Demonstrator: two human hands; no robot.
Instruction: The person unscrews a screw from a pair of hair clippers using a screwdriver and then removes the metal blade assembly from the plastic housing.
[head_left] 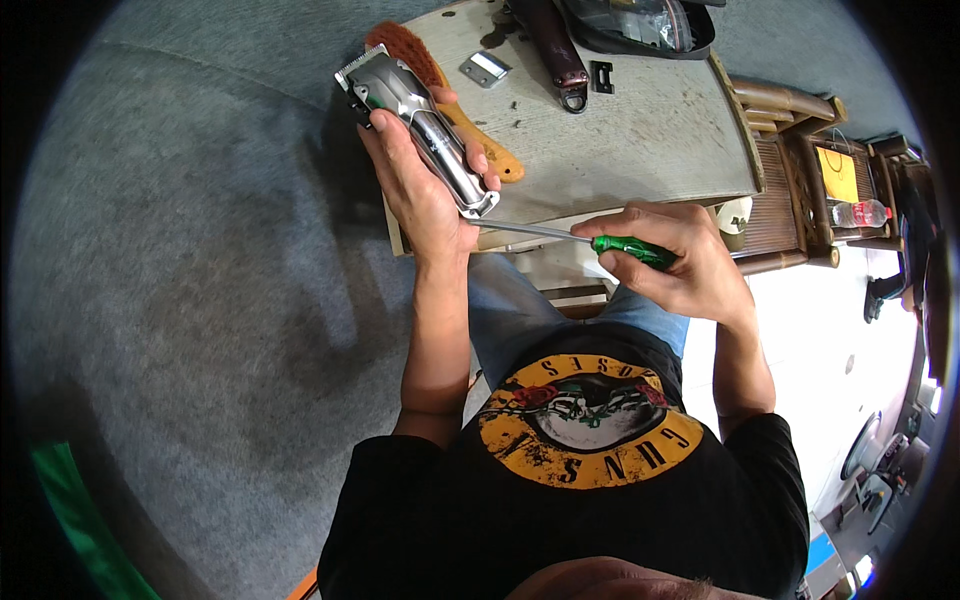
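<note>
My left hand (pixel 415 185) is wrapped round a silver hair clipper (pixel 425 130), its toothed blade pointing up and to the left. In my right hand (pixel 685 260) is a screwdriver with a green handle (pixel 632 250). Its long metal shaft (pixel 530 230) reaches left to the lower end of the clipper; whether the tip touches a screw there I cannot tell. Behind the clipper lies a brush (pixel 485 145) with a wooden handle and reddish-brown bristles. A loose metal clipper blade (pixel 485 68) rests on the table just beyond.
On the worn table (pixel 640 145) lie a dark brown clipper body (pixel 550 45) and a small black bracket (pixel 601 77). An open black case (pixel 640 25) sits at its far edge. Bamboo furniture (pixel 775 190) stands to the right, holding a plastic bottle (pixel 858 214) and a yellow bag (pixel 838 173).
</note>
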